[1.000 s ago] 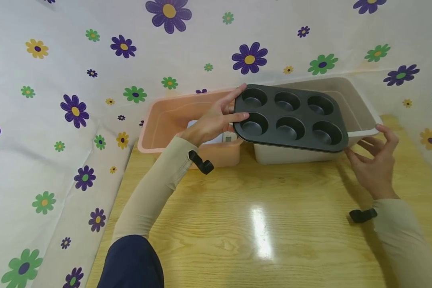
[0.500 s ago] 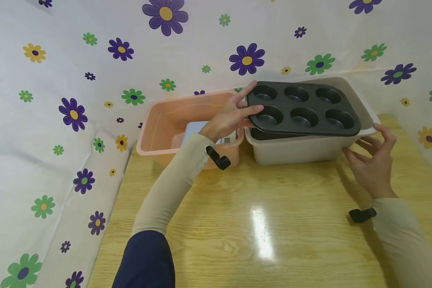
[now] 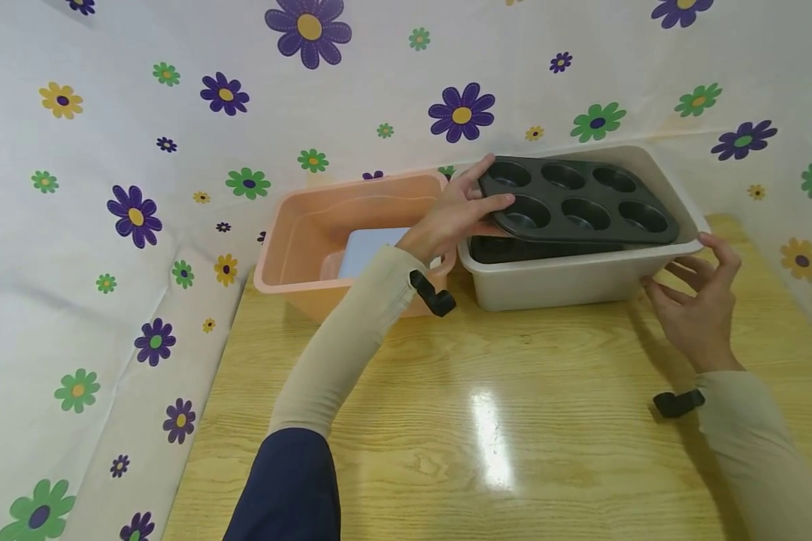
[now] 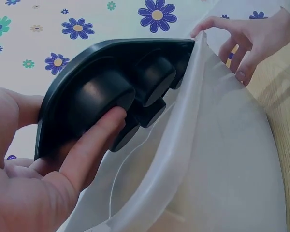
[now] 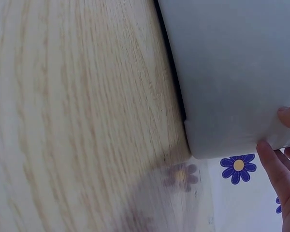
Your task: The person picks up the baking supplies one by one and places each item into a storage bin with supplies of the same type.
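Observation:
A black muffin tin (image 3: 585, 197) with several round cups lies tilted over the pale grey plastic bin (image 3: 555, 285), its right end lower and within the bin's rim. My left hand (image 3: 455, 214) pinches the tin's left end, thumb on top and fingers underneath. In the left wrist view, the fingertips touch the underside of a cup, and the cups hang inside the bin. My right hand (image 3: 704, 315) grips the bin's front right corner at the rim. The right wrist view shows its fingers (image 5: 278, 174) against the bin's outer wall.
A peach plastic bin (image 3: 298, 286) stands left of the grey one, with a light blue flat-sided object (image 3: 372, 252) inside, partly behind my left forearm. Both bins stand at the back of the wooden table (image 3: 406, 421), against a flower-patterned sheet (image 3: 352, 90).
My left hand has moved right with the muffin tin, whose right end has dropped from above the front rim to inside the grey bin. My right hand has stayed at the bin's corner.

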A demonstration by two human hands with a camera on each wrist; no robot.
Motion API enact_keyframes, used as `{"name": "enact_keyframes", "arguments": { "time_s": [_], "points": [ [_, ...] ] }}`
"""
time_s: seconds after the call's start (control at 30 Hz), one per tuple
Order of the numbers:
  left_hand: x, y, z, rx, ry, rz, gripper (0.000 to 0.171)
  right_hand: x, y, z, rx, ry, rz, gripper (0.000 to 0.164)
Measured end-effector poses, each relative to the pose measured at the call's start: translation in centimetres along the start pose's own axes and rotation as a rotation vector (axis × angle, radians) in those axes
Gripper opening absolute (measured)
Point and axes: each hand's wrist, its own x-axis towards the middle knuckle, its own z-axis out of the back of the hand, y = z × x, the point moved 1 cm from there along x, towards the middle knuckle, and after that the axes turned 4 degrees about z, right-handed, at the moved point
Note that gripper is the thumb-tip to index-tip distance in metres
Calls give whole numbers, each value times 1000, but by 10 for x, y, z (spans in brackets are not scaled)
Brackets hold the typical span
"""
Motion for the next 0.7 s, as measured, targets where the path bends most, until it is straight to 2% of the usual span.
{"name": "enact_keyframes", "arguments": {
  "time_s": [0.3,0.53,0.7],
  "points": [
    [8,2,-10,-19,-46,78,87,1,1,0,1,2,8,92],
    [12,4,-17,11,-38,108,88,1,0,1,11,-11,-11,92],
    [16,5,-24,24,-55,126,90,-1,-1,0,19,-17,-13,92]
  ]
}}
